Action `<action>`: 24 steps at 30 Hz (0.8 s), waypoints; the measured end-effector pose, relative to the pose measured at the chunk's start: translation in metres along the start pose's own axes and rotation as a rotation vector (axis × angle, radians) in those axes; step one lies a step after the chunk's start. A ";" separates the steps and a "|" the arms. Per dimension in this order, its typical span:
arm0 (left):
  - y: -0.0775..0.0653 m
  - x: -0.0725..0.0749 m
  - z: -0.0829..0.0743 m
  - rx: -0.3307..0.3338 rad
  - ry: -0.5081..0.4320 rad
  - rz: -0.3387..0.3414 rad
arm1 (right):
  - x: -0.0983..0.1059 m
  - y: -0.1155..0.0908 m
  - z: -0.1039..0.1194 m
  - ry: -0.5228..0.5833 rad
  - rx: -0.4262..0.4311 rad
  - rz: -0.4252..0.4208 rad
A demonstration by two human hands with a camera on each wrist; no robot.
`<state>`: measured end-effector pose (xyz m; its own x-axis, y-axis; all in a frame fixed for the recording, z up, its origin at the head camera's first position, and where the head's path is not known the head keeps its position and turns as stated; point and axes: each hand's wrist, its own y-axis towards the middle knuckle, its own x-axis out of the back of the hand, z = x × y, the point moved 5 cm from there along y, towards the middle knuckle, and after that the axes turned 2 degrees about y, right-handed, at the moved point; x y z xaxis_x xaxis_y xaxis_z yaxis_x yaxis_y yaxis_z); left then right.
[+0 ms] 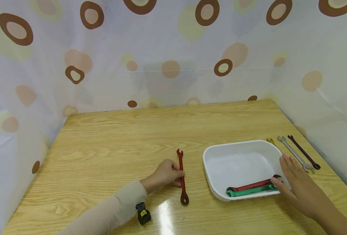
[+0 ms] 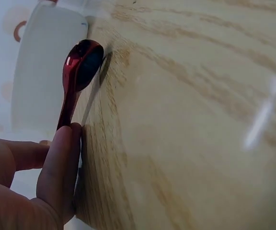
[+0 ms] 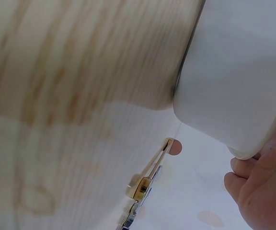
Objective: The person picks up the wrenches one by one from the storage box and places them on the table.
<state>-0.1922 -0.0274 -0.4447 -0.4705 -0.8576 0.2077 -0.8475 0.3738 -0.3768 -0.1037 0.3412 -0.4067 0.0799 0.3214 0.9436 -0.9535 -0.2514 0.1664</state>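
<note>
A red wrench [image 1: 183,187], open-ended at the far tip and ringed at the near one, lies lengthwise left of a white plastic tray [image 1: 235,146]. My left hand [image 1: 165,174] pinches its middle between thumb and fingers. The left wrist view shows the glossy ring end [image 2: 75,67] beyond my fingertips. My right hand [image 1: 301,189] holds the tray's right rim, thumb over the inner side and fingers outside. Another red wrench [image 1: 251,186] and a green wrench [image 1: 251,191] lie inside the tray; my right thumb is close to their right ends.
Right of the tray lie a gold wrench [image 1: 271,141], a silver wrench [image 1: 294,151] and a purple wrench [image 1: 304,151]. A patterned curtain [image 1: 170,85] borders the wooden table [image 1: 117,137] at the back and sides. A black strap device [image 1: 143,213] sits by my left sleeve.
</note>
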 end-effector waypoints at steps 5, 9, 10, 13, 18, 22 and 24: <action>0.000 0.001 -0.001 -0.012 0.070 0.006 | 0.000 0.000 0.000 0.013 0.002 0.004; 0.001 0.001 -0.001 -0.014 0.109 0.015 | 0.000 0.000 0.000 0.013 0.003 0.003; 0.001 0.001 -0.001 -0.011 0.115 0.018 | 0.000 0.000 0.000 0.013 0.004 0.003; 0.002 0.001 -0.001 -0.006 0.125 0.037 | 0.000 0.000 0.000 0.006 0.002 0.001; 0.002 0.001 -0.003 0.000 0.142 0.075 | 0.000 0.001 0.000 0.001 -0.003 0.001; 0.002 0.003 -0.003 0.015 0.159 0.082 | 0.000 0.000 0.000 0.000 -0.002 -0.003; 0.002 0.003 -0.004 0.025 0.161 0.080 | -0.001 0.000 -0.001 0.002 -0.003 -0.003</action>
<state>-0.1964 -0.0281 -0.4415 -0.5715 -0.7569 0.3171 -0.8001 0.4281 -0.4202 -0.1041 0.3414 -0.4076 0.0825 0.3241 0.9424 -0.9541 -0.2474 0.1686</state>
